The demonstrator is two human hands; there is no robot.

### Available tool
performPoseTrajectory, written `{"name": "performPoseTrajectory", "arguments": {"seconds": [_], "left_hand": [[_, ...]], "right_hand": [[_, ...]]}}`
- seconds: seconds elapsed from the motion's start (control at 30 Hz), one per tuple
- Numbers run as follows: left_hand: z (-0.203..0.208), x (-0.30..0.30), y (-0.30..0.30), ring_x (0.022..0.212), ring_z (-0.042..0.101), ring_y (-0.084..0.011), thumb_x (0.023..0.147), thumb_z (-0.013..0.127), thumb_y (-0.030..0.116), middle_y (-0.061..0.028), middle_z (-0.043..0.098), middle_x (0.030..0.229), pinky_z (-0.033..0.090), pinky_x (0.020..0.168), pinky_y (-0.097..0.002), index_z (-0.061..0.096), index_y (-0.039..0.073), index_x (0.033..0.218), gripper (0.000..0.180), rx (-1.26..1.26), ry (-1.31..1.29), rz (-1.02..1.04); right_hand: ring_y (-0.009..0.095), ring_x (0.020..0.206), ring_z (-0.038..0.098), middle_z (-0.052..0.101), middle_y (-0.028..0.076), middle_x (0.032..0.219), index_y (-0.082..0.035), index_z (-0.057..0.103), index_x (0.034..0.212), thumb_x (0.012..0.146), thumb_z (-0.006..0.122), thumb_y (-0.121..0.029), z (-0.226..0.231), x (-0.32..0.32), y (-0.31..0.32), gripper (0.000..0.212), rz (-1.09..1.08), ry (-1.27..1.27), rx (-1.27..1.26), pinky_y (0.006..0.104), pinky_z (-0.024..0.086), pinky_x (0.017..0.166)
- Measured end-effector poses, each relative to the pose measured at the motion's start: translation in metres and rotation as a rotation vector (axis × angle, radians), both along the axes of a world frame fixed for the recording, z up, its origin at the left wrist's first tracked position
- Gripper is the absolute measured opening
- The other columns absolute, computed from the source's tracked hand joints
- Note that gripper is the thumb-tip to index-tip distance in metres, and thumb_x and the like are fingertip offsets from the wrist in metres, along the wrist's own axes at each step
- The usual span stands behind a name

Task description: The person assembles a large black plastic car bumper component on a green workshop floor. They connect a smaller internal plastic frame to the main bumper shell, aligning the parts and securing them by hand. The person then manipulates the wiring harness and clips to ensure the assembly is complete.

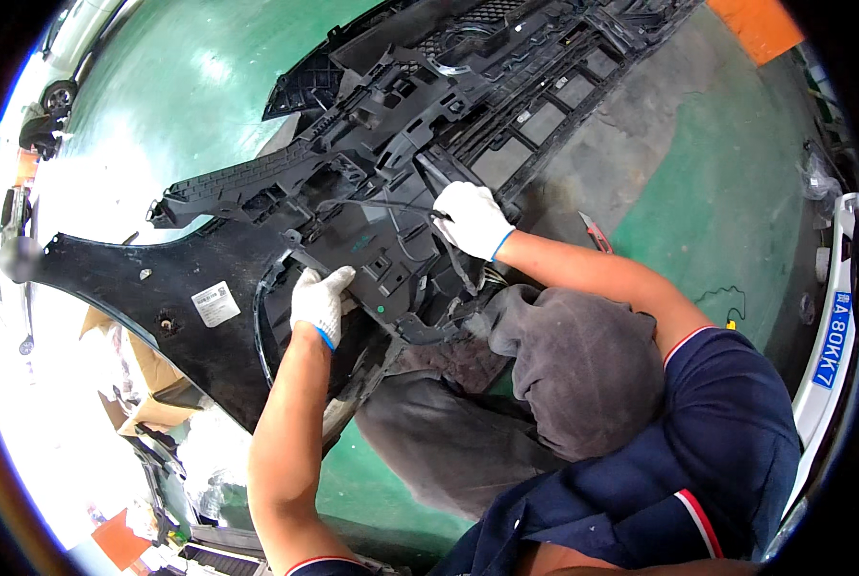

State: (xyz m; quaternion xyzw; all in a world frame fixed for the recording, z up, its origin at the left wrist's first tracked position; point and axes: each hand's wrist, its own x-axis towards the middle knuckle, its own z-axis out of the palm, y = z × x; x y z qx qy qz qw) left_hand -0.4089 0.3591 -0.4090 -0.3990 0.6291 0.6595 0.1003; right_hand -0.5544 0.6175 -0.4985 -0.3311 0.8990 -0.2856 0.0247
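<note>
A large black plastic car bumper (185, 278) lies with its ribbed inner side up, a white label (215, 304) stuck on its left part. My left hand (316, 301), in a white knit glove, grips a strip of black plastic on it, thumb stretched to the right. Farther right, my gloved right hand (473, 221) is closed around a black wiring harness (381, 204), which runs left across the bumper. Part of the harness hangs below that hand toward my knee. The fingertips of my right hand are partly hidden.
A red utility knife (596, 233) lies on the green floor right of my right forearm. A thin black wire (725, 293) with a yellow end is farther right. An open cardboard box (146, 384) stands at the left. A white bumper (833, 326) with a blue plate borders the right side.
</note>
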Motion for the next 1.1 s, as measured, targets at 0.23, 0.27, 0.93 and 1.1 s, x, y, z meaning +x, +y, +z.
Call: {"name": "performPoseTrajectory", "arguments": {"seconds": [0.23, 0.27, 0.93, 1.1], "left_hand": [[0.022, 0.015, -0.008, 0.092, 0.069, -0.0181, 0.095, 0.067, 0.007, -0.0043, 0.073, 0.114, 0.055, 0.071, -0.0342, 0.064, 0.007, 0.127, 0.032, -0.061, 0.008, -0.010], [0.031, 0.026, -0.008, 0.089, 0.069, -0.0181, 0.095, 0.067, 0.006, -0.0043, 0.073, 0.113, 0.055, 0.069, -0.0336, 0.064, 0.007, 0.127, 0.032, -0.054, -0.002, -0.007], [0.055, 0.051, 0.000, 0.081, 0.066, -0.0149, 0.092, 0.068, 0.012, -0.0059, 0.073, 0.103, 0.050, 0.071, -0.0290, 0.066, 0.002, 0.121, 0.031, -0.268, 0.131, 0.093], [0.056, 0.050, 0.014, 0.091, 0.066, -0.0132, 0.094, 0.066, 0.010, -0.0062, 0.072, 0.106, 0.052, 0.081, -0.0286, 0.066, 0.000, 0.118, 0.027, -0.226, 0.211, 0.180]], "right_hand": [[0.042, 0.092, 0.066, 0.068, 0.018, 0.098, -0.006, 0.066, 0.099, 0.094, 0.067, -0.025, -0.042, -0.016, 0.015, 0.019, 0.038, -0.060, -0.312, 0.0485, 0.053, 0.080], [0.042, 0.093, 0.066, 0.068, 0.018, 0.099, -0.007, 0.066, 0.099, 0.096, 0.066, -0.026, -0.037, -0.012, 0.014, 0.020, 0.053, -0.137, -0.322, 0.0483, 0.053, 0.080], [0.032, 0.097, 0.072, 0.075, 0.016, 0.108, -0.004, 0.072, 0.114, 0.091, 0.072, -0.042, -0.030, -0.057, 0.031, 0.044, 0.178, -0.504, -0.051, 0.0398, 0.055, 0.089], [0.024, 0.096, 0.071, 0.075, 0.012, 0.107, -0.005, 0.071, 0.119, 0.095, 0.071, -0.040, -0.040, -0.047, 0.064, 0.043, 0.156, -0.776, -0.111, 0.0368, 0.055, 0.090]]}}
